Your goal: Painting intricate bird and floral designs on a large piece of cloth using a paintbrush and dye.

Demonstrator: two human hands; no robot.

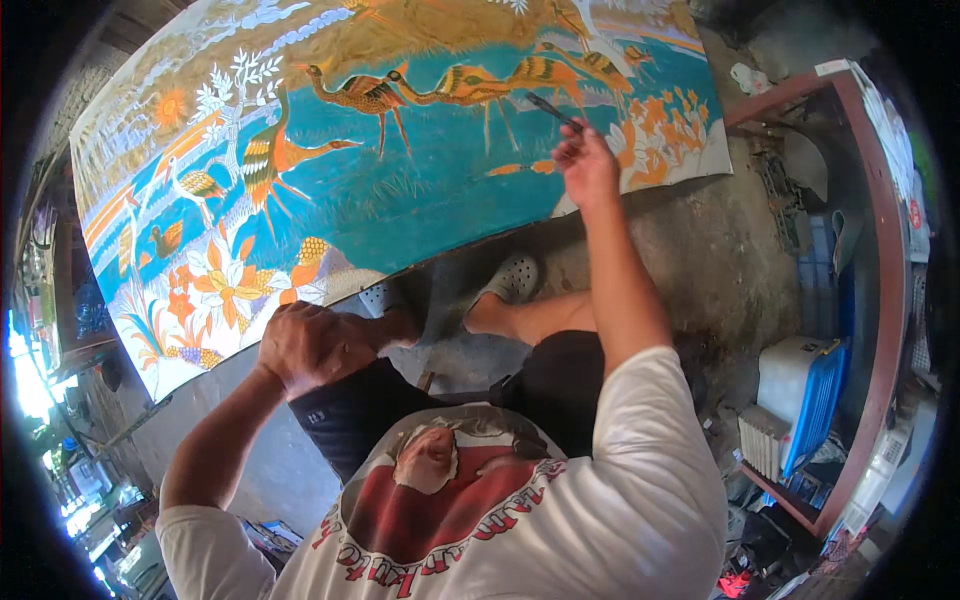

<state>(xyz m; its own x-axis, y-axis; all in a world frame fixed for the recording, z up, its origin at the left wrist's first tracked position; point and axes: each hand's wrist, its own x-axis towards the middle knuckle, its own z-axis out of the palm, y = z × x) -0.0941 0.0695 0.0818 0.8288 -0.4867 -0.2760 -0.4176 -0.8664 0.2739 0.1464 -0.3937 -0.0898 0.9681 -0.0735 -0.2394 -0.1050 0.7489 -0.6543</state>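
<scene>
Thin dark brush sits over the blue water area of the big painted panel, near its right end, tip pointing up-left toward the orange long-legged birds. Right hand has it pinched in a closed grip, fingers curled tight round the lower shaft, arm stretched out forward from the white sleeve. Panel leans tilted across the floor in front of the seated person, full of cranes, orange flowers and white branches on teal. Left hand is balled into a loose fist, resting on the left knee of the dark trousers; cannot tell if anything is inside that grip. Feet in grey perforated clogs rest on the concrete floor just below the panel's lower edge. To the right, well apart, a red-brown shelf unit with a white and blue plastic box inside.
</scene>
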